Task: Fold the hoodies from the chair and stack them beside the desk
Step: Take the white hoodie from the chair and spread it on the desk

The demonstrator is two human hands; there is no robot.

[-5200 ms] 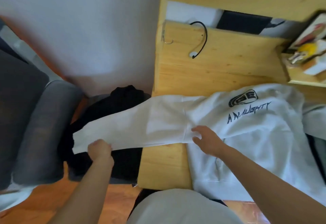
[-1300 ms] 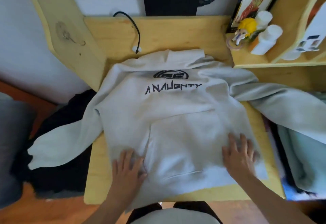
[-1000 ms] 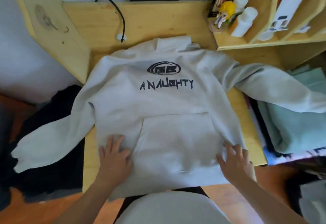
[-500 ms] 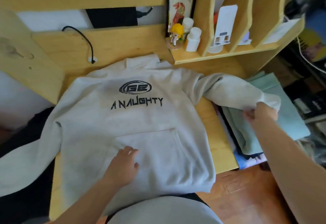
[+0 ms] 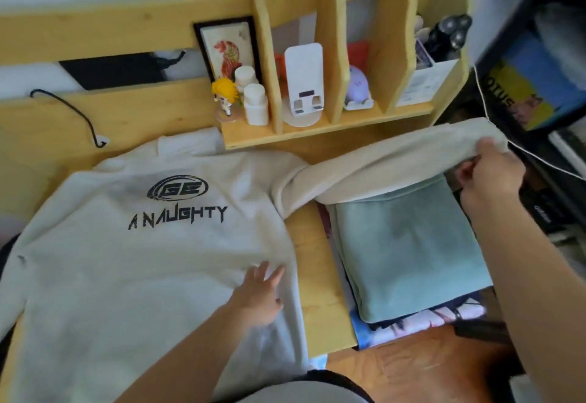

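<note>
A pale grey hoodie (image 5: 133, 263) with black "A NAUGHTY" print lies flat, front up, on the wooden desk (image 5: 320, 279). My left hand (image 5: 261, 295) presses flat on its lower right side with straight fingers. My right hand (image 5: 490, 174) grips the cuff of the hoodie's right sleeve (image 5: 380, 165) and holds it stretched out and raised to the right, above a stack of folded clothes topped by a mint-green garment (image 5: 409, 250) beside the desk. The hoodie's left sleeve runs off the frame's left edge.
A wooden shelf unit (image 5: 329, 123) at the desk's back holds a small figurine (image 5: 223, 93), white bottles, a picture frame and a white stand. A black cable (image 5: 73, 114) lies at the back left. A white cord and dark boxes sit at far right.
My right hand has lifted the right sleeve's cuff up and further right, stretching it. My left hand has slid right across the hoodie to its right side. The view swung right.
</note>
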